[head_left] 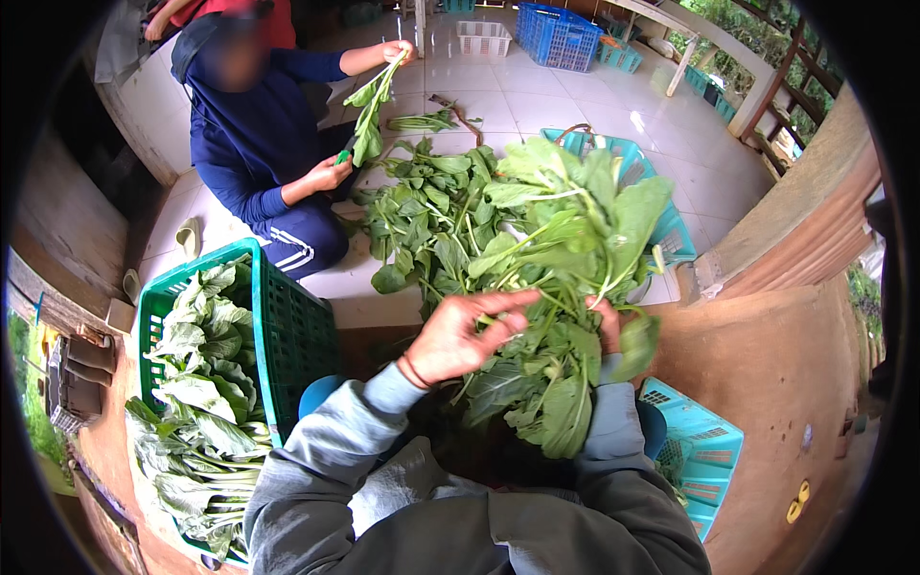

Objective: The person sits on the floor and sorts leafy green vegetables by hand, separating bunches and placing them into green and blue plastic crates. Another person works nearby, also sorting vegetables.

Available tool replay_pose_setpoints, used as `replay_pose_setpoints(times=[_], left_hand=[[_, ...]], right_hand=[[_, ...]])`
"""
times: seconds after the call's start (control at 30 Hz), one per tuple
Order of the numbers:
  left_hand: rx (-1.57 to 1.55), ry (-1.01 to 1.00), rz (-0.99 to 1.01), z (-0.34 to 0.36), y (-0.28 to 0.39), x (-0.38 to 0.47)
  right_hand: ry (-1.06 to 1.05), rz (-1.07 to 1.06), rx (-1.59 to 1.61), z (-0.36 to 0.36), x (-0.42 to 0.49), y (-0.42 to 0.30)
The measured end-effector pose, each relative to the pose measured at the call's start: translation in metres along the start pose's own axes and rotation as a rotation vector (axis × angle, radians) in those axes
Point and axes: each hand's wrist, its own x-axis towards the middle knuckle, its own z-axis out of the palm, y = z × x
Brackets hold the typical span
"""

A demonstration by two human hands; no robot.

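Observation:
My right hand [607,325] is closed around a large bunch of leafy greens [568,244], its fingers partly hidden by stems and leaves. Some leaves spread away from me, and others hang down over my lap. My left hand [460,336] is at the left side of this bunch, thumb and forefinger pointing toward it. A short piece of green stem [487,320] shows between that thumb and the fingers. Beyond my hands, a heap of loose leafy greens [431,208] lies on the white tiled floor [496,93].
A green plastic crate [260,345] filled with greens stands at my left. Turquoise crates stand beyond the bunch [672,223] and at my lower right [708,460]. Across the heap, a seated co-worker [251,144] holds greens and a green-handled knife [343,156]. A post [790,223] rises at right.

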Motion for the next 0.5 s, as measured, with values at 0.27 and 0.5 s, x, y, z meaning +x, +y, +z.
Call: replay_pose_setpoints(times=[0.27,0.5], left_hand=[[-0.464,0.838,-0.347,-0.078,-0.040,-0.017],[-0.562,0.777,-0.427,-0.090,-0.060,-0.014]], right_hand=[[0.066,-0.320,0.042,0.013,-0.050,-0.105],[0.236,-0.596,-0.040,0.015,-0.054,-0.159]])
